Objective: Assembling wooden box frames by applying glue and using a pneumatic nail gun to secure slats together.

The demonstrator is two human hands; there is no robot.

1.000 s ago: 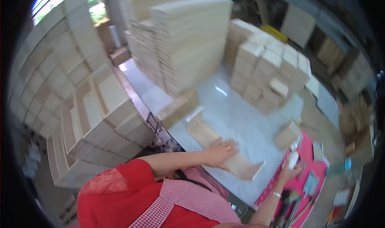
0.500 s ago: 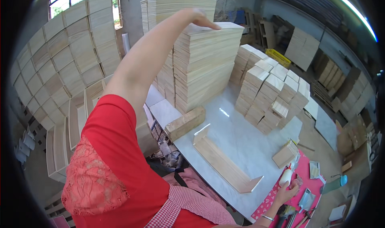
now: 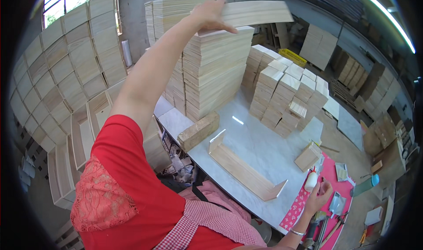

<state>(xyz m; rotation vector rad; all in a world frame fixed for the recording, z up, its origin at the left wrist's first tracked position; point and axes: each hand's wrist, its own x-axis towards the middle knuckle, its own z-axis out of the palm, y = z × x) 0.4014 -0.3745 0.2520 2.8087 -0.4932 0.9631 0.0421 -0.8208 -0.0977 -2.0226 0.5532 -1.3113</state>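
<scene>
My left hand point(image 3: 210, 15) reaches out above a tall stack of pale wooden boards point(image 3: 216, 69). It is closed on the end of one thin wooden board point(image 3: 257, 13), which sticks out to the right above the stack. At the lower right is my right hand point(image 3: 320, 196), palm partly up. Its fingers are loosely bent and apart from the thumb, with nothing visible between them. Beside the thumb, a white squeeze bottle point(image 3: 311, 181) with a red tip stands upright. A long wooden piece with upright ends point(image 3: 244, 170) lies on the table in front of me.
Several short wood blocks point(image 3: 288, 91) are piled on the marble-look table point(image 3: 235, 137). A rough wooden block point(image 3: 198, 131) lies near its left edge. A small wood bundle point(image 3: 308, 156) stands by the pink cloth point(image 3: 328, 168), which holds tools. Wooden drawer boxes point(image 3: 81, 131) are at the left.
My left hand, earlier over the stack with no board showing, now holds a board raised above it. My right hand has shifted slightly away from the bottle. The view has turned a little.
</scene>
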